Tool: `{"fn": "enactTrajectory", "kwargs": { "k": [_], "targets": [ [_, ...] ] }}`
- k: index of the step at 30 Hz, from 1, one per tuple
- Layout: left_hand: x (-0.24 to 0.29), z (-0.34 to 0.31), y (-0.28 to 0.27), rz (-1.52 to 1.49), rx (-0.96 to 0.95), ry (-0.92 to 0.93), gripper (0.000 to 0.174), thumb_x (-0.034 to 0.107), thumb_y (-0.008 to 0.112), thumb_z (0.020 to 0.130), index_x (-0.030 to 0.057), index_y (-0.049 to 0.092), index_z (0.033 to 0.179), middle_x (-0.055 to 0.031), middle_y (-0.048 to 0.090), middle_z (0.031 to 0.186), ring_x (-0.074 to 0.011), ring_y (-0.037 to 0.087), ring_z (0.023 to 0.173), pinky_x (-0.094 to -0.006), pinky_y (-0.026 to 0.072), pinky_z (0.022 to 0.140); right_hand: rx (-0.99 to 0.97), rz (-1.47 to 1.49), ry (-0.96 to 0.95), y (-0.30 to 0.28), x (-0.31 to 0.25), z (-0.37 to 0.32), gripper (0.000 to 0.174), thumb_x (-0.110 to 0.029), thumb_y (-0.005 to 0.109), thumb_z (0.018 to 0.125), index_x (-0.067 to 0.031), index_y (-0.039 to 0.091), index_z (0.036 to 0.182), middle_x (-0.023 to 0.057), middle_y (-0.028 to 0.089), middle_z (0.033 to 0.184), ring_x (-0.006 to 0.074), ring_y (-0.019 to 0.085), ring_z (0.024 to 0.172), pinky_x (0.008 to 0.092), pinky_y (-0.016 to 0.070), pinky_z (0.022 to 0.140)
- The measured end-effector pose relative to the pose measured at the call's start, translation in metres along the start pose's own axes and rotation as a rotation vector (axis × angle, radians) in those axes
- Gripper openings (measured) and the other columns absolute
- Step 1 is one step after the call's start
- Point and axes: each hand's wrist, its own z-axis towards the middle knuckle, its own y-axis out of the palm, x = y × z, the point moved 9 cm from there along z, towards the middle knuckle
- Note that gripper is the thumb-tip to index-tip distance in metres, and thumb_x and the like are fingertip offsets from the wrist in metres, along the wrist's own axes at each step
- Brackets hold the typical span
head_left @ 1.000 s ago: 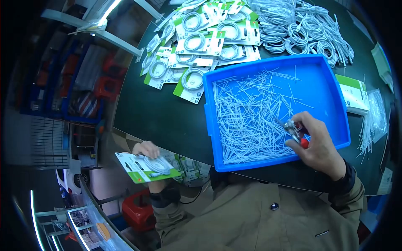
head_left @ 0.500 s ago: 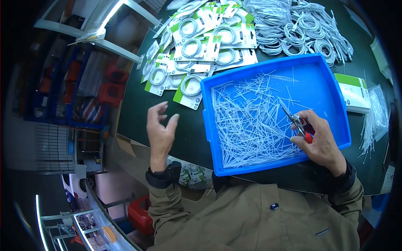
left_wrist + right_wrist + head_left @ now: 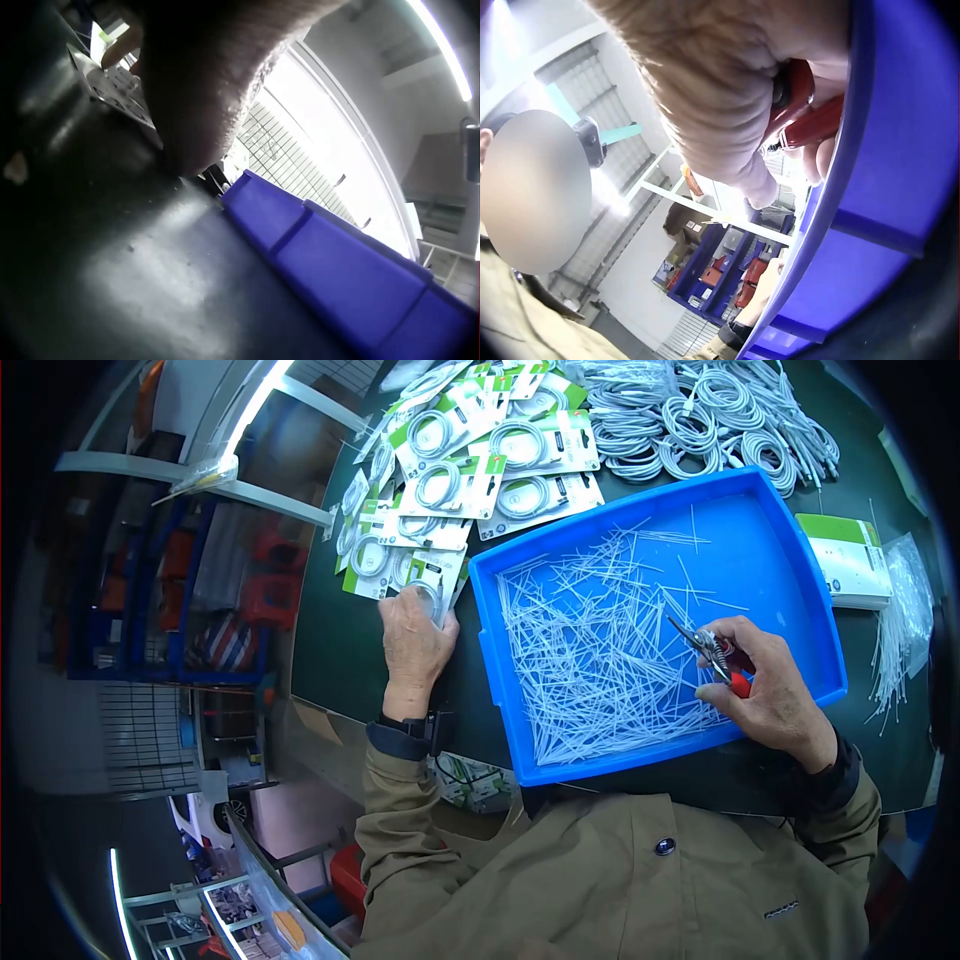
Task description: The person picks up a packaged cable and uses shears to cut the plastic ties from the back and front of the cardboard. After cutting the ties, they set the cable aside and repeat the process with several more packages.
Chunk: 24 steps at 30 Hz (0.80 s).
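At the near edge of the packaged-cable pile, my left hand [image 3: 415, 645] grips a carded cable pack [image 3: 428, 592], fingers over its front and thumb along its right side. The hand covers much of that pack. In the left wrist view a fingertip [image 3: 124, 46] lies against the card. My right hand [image 3: 770, 685] holds red-handled spring pliers [image 3: 712, 650], tips pointing up and left over the blue tray [image 3: 760, 550]. Many thin white cut strips [image 3: 600, 660] lie scattered in this tray. In the right wrist view the red handles [image 3: 814, 127] sit inside the fingers.
Several carded cables [image 3: 520, 445] overlap at the back left of the dark table [image 3: 340, 640]. Coiled grey-white cables [image 3: 705, 420] are heaped at the back right. Right of the tray are a stack of cards [image 3: 845, 560] and a bundle of white ties [image 3: 888, 670] beside clear plastic.
My left hand has let go of a cable pack below the table's left edge, come up empty, and taken hold of another at the pile. My right hand stays over the tray with the pliers.
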Motion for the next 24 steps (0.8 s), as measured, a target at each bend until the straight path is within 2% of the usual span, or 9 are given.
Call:
{"fn": "enactTrajectory", "kwargs": {
  "k": [6,7,10,11,14,15,18,19,24],
  "targets": [
    [-0.017,-0.013,-0.03,-0.007,0.074,-0.121,0.043,0.018,0.077,0.091,0.0012,0.055,0.123,-0.0241,0.064,0.106,-0.0436,0.065,0.093,-0.0532,0.0562,0.081,-0.011,0.029,-0.04,-0.001,-0.006,0.002,0.067,-0.02,0.089,0.083,0.0002,0.062,0.141,0.0163,0.07,0.099,0.0311,0.069,0.087,0.0409,0.0553,0.084],
    [-0.014,-0.016,-0.041,-0.047,0.151,-0.076,0.048,0.017,0.074,0.092,0.0012,0.053,0.133,-0.0228,0.066,0.1,-0.0435,0.068,0.086,-0.0531,0.0561,0.082,-0.007,-0.011,-0.066,-0.001,-0.008,0.002,0.069,-0.02,0.088,0.084,0.0006,0.06,0.144,0.0174,0.07,0.1,0.0327,0.069,0.089,0.041,0.055,0.086],
    [0.001,-0.014,-0.07,-0.21,-0.035,-0.275,0.055,0.016,0.071,0.095,-0.0003,0.051,0.144,-0.0245,0.069,0.099,-0.0432,0.071,0.089,-0.0514,0.0562,0.083,-0.022,-0.14,-0.106,0.0,-0.013,0.001,0.074,-0.02,0.085,0.086,0.002,0.055,0.15,0.0207,0.069,0.106,0.0373,0.068,0.096,0.0414,0.0536,0.093],
    [0.0,-0.015,-0.075,-0.184,-0.001,-0.198,0.056,0.016,0.064,0.099,-0.0012,0.048,0.15,-0.0265,0.071,0.098,-0.0415,0.073,0.089,-0.0468,0.0566,0.084,-0.044,-0.191,-0.09,-0.001,-0.018,0.0,0.073,-0.019,0.083,0.088,0.0027,0.053,0.151,0.0217,0.068,0.108,0.0387,0.068,0.099,0.0415,0.0529,0.094],
    [0.01,-0.014,-0.097,-0.55,0.031,-0.206,0.05,0.016,0.057,0.102,-0.003,0.05,0.147,-0.0254,0.072,0.103,-0.0353,0.074,0.093,-0.0427,0.0565,0.086,-0.034,-0.292,-0.128,0.001,-0.027,-0.003,0.073,-0.018,0.079,0.091,0.0042,0.049,0.154,0.0234,0.065,0.113,0.0406,0.065,0.104,0.0422,0.0513,0.095],
    [0.014,-0.012,-0.104,-0.671,0.054,-0.175,0.046,0.015,0.052,0.105,-0.0062,0.05,0.145,-0.0205,0.072,0.107,-0.025,0.073,0.099,-0.038,0.0564,0.089,-0.017,-0.316,-0.155,0.001,-0.03,-0.004,0.073,-0.017,0.077,0.092,0.0046,0.047,0.155,0.0237,0.064,0.115,0.0408,0.064,0.104,0.0425,0.0508,0.095],
    [0.021,-0.014,-0.114,-1.131,0.14,-0.28,0.044,0.013,0.051,0.106,-0.0093,0.049,0.143,-0.0183,0.07,0.118,-0.0185,0.07,0.107,-0.0343,0.0561,0.092,-0.051,-0.288,-0.074,0.002,-0.038,-0.007,0.074,-0.018,0.077,0.092,0.0037,0.047,0.155,0.0227,0.062,0.113,0.0393,0.062,0.102,0.0436,0.0507,0.092],
    [0.036,-0.015,-0.118,-1.279,0.116,-0.32,0.045,0.014,0.05,0.106,-0.0096,0.048,0.145,-0.0196,0.067,0.127,-0.02,0.071,0.111,-0.0331,0.057,0.095,-0.02,-0.287,-0.117,0.001,-0.041,-0.007,0.074,-0.016,0.08,0.09,0.0034,0.049,0.154,0.0207,0.062,0.106,0.0369,0.063,0.095,0.0431,0.0517,0.088],
    [0.096,-0.035,-0.105,-1.691,0.09,-0.382,0.049,0.022,0.051,0.108,-0.0045,0.048,0.149,-0.0174,0.067,0.131,-0.0257,0.072,0.116,-0.0401,0.0582,0.1,0.026,-0.203,-0.244,0.004,-0.062,-0.016,0.077,-0.014,0.088,0.081,0.0016,0.055,0.149,0.0181,0.064,0.099,0.0347,0.065,0.086,0.0426,0.0544,0.077]
  ]
}}
